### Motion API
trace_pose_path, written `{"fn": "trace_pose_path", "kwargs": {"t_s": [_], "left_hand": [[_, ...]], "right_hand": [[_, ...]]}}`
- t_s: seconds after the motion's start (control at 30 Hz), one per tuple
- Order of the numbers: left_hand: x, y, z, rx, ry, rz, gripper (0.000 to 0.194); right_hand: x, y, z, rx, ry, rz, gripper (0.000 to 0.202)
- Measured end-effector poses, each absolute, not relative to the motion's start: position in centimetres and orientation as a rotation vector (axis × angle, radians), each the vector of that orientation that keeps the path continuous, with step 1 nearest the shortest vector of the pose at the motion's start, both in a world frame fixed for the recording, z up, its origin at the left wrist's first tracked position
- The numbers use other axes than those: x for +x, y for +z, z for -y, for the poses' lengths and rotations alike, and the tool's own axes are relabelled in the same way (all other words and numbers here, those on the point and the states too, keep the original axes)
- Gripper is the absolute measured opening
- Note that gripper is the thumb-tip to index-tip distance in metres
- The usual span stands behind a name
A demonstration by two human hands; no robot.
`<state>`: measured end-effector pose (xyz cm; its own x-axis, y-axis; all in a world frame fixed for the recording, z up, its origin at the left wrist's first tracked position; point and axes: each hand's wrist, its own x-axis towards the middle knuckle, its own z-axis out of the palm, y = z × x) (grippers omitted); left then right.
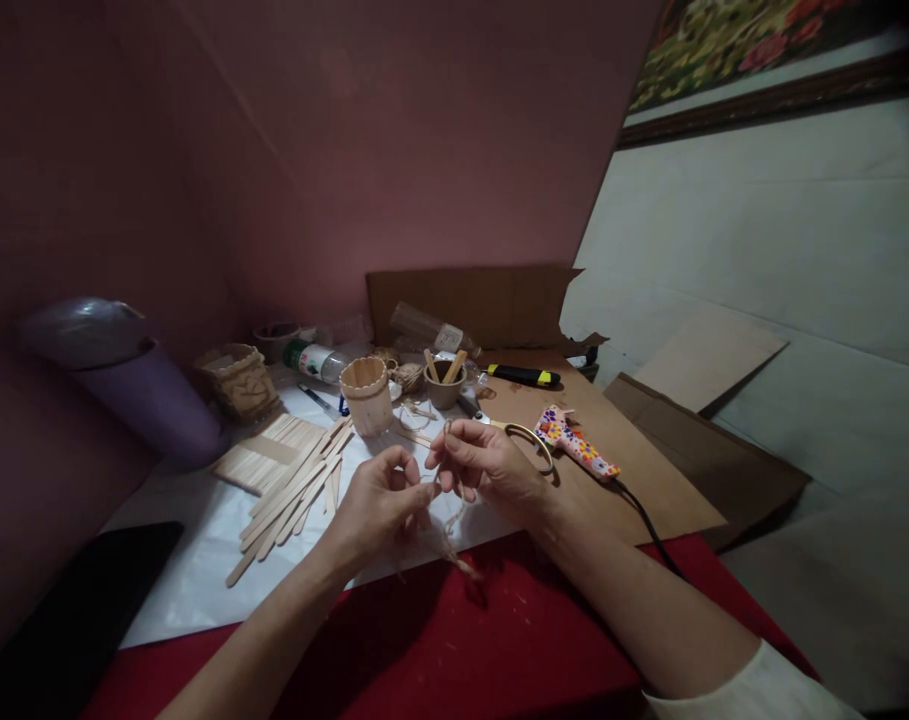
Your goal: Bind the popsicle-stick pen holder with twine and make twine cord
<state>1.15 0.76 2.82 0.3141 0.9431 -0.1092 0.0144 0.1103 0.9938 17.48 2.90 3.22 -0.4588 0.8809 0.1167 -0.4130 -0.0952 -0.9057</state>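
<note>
Thin brown twine [455, 540] hangs in a loose, twisted strand between my two hands, above the front edge of the table. My left hand [390, 497] pinches part of it between thumb and fingers. Close beside it on the right, my right hand [485, 462] also grips the twine, its fingertips almost touching those of the left. Just behind the hands stands a small cup made of wooden sticks [367, 398]. Scissors with gold handles [533, 447] lie partly behind my right hand.
Loose wooden sticks [293, 490] and a stick bundle [270, 453] lie left. A patterned glue gun [574, 443] with a black cable and a cutter [524, 376] rest on cardboard [649, 480]. Behind are a small bowl [445, 393] and a green-labelled bottle [311, 359].
</note>
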Motion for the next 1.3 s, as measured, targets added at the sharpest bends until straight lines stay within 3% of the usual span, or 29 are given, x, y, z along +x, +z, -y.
{"fn": "trace_pose_path", "kwargs": {"t_s": [0.3, 0.5, 0.67, 0.8, 0.93, 1.3], "left_hand": [[1.1, 3.0, -0.7, 1.416, 0.966, -0.939, 0.032], [0.7, 3.3, -0.7, 1.331, 1.197, -0.84, 0.042], [-0.2, 4.4, -1.0, 0.893, 1.278, -0.735, 0.047], [-0.9, 5.4, -1.8, 0.548, 1.297, -0.723, 0.032], [-0.1, 4.9, -1.5, 0.696, 1.212, -0.966, 0.018], [0.6, 4.0, -0.6, 1.18, 0.993, -0.905, 0.032]], "right_hand": [[17.6, 3.5, -2.9, -0.515, 1.745, 1.09, 0.018], [17.6, 3.2, -3.1, -0.584, 1.73, 1.132, 0.023], [17.7, 2.9, -3.3, -0.589, 1.752, 1.17, 0.023], [17.7, 2.9, -3.3, -0.611, 1.763, 1.148, 0.023], [17.6, 3.1, -3.2, -0.613, 1.759, 1.108, 0.023], [17.6, 3.2, -3.2, -0.612, 1.764, 1.053, 0.02]]}}
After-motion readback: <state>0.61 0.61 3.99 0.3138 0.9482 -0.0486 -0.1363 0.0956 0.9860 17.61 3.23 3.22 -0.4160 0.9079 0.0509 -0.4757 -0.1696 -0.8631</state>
